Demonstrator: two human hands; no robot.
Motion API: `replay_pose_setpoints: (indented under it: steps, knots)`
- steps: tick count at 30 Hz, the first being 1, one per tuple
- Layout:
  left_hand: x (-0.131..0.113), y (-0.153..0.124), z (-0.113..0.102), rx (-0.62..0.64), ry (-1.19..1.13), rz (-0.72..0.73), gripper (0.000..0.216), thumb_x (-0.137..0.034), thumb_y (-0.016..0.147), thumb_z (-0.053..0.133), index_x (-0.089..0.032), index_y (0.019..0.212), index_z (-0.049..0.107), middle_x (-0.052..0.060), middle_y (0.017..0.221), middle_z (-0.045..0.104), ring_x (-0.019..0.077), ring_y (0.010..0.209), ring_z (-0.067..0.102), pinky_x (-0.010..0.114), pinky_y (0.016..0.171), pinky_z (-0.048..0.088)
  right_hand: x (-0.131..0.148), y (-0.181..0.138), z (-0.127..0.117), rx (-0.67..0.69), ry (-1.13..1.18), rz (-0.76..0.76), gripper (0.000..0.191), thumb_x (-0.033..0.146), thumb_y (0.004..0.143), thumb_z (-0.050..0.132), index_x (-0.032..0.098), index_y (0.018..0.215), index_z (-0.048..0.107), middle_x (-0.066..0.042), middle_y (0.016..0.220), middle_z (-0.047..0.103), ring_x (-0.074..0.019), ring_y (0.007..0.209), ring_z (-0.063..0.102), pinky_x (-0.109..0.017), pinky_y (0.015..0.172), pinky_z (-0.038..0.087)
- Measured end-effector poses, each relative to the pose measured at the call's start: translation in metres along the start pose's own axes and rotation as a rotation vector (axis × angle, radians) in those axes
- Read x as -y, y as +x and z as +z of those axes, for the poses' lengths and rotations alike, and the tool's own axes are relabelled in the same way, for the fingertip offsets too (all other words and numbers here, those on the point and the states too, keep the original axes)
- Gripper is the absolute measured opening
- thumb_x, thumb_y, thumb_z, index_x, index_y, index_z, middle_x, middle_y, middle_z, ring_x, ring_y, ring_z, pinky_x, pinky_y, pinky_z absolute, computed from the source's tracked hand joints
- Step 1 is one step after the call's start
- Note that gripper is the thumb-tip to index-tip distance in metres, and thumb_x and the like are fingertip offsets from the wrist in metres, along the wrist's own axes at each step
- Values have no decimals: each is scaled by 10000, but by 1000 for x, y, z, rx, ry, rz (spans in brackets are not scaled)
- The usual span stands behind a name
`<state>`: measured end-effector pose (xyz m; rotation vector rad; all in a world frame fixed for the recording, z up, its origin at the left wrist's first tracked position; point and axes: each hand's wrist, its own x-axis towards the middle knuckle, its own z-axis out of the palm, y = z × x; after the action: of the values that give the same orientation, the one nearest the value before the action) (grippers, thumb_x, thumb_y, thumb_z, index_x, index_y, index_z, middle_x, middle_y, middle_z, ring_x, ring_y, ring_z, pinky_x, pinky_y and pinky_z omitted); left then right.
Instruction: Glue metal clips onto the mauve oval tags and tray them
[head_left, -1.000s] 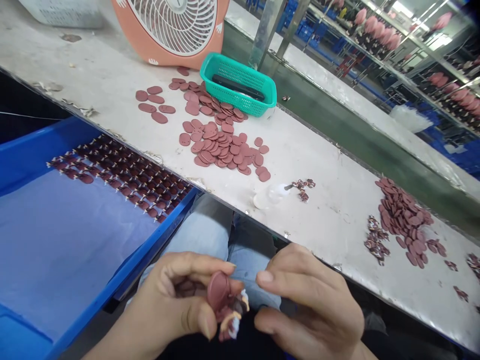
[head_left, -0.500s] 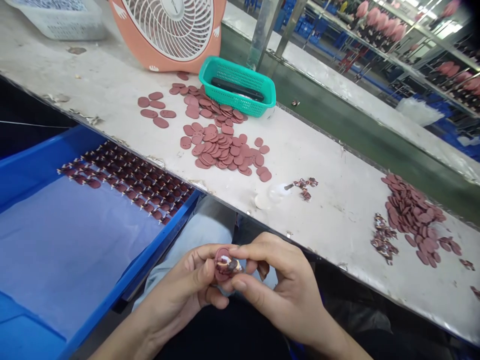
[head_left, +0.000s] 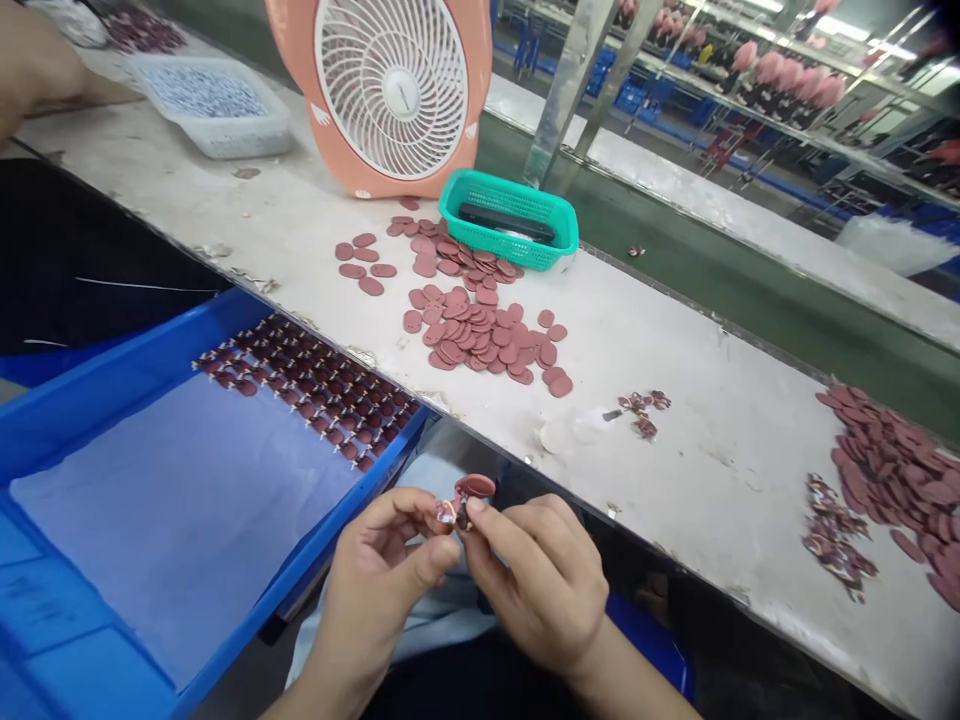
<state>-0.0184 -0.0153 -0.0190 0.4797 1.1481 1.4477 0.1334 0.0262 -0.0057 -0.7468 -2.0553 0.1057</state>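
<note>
A small painted figurine [head_left: 448, 513] on a reddish-brown oval base [head_left: 475, 486] is between my two hands, above my lap. My left hand [head_left: 390, 575] pinches its left side between thumb and fingertips. From the right, the thumb and index finger of my right hand [head_left: 536, 580] close on the dark part of the figurine, just below the tilted base. Fingertips partly hide the piece. Beyond my hands on the bench lie loose oval discs [head_left: 487, 335] in a heap and several small painted figures [head_left: 643, 412] beside a small white bottle with a dark tip [head_left: 574, 430].
A blue tray [head_left: 142, 345] at left holds rows of finished-looking pieces [head_left: 315, 390] on a pale sheet. On the bench [head_left: 675, 490] stand an orange fan [head_left: 401, 95], a green basket [head_left: 510, 215] and a white basket [head_left: 247, 135]. More discs [head_left: 892, 460] lie right. Another person's arm [head_left: 45, 80] shows upper left.
My hands have turned the figurine so its oval base now tilts up and away. The camera view has shifted, bringing another person's arm into sight at upper left.
</note>
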Motion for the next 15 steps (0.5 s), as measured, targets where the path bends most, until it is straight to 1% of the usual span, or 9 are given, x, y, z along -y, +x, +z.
replay_pose_setpoints:
  steps: [2, 5, 7, 8, 10, 12, 13, 15]
  knots:
    - [-3, 1, 2, -12, 17, 42, 206, -313, 644, 936, -219, 707, 765, 10, 755, 733, 80, 538, 505, 149, 484, 468, 0, 2, 12, 13, 8, -35, 265, 54, 896, 677, 88, 1157, 653, -70, 766, 715, -159, 616, 601, -309, 518, 489]
    - [-7, 3, 0, -118, 50, 30, 234, -362, 657, 916, -207, 694, 744, 19, 759, 730, 86, 525, 503, 170, 469, 469, 2, 8, 25, 24, 8, -33, 218, 74, 904, 671, 102, 1120, 663, -66, 762, 721, -158, 598, 606, -317, 521, 501]
    - [-10, 8, -9, -207, 128, 16, 294, -443, 663, 888, -205, 736, 733, 31, 774, 725, 128, 572, 572, 209, 473, 501, 4, 12, 27, 51, 19, -65, 215, 91, 900, 680, 95, 1115, 664, -56, 730, 713, -154, 571, 598, -314, 504, 499]
    - [-11, 14, -18, -256, 185, 19, 328, -485, 668, 866, -206, 765, 723, 36, 784, 720, 162, 622, 620, 230, 481, 518, 5, 14, 27, 68, 33, -92, 215, 97, 898, 679, 89, 1112, 665, -50, 706, 704, -151, 555, 589, -312, 489, 495]
    - [-15, 31, -45, -357, 319, 50, 387, -548, 684, 812, -211, 834, 696, 41, 827, 714, 234, 764, 695, 278, 528, 561, 6, 14, 23, 105, 69, -138, 208, 96, 890, 671, 83, 1098, 671, -42, 671, 689, -148, 536, 577, -306, 463, 485]
    - [-22, 57, -83, -461, 419, 85, 410, -558, 711, 768, -214, 907, 665, 39, 904, 707, 273, 921, 710, 318, 633, 597, 5, 12, 18, 123, 81, -145, 188, 78, 883, 661, 88, 1070, 682, -39, 655, 678, -147, 539, 580, -298, 460, 492]
    - [-26, 71, -103, -522, 491, 100, 389, -540, 752, 738, -208, 935, 651, 39, 933, 702, 276, 964, 704, 339, 691, 603, 3, 9, 15, 121, 73, -134, 181, 64, 879, 659, 91, 1056, 687, -39, 651, 674, -146, 544, 584, -295, 468, 503]
    - [-36, 99, -143, -634, 687, 89, 319, -437, 824, 728, -175, 991, 657, 52, 985, 699, 281, 1016, 685, 403, 824, 588, -2, 3, 12, 110, 46, -104, 181, 38, 872, 657, 95, 1040, 692, -42, 656, 668, -147, 559, 587, -290, 486, 520]
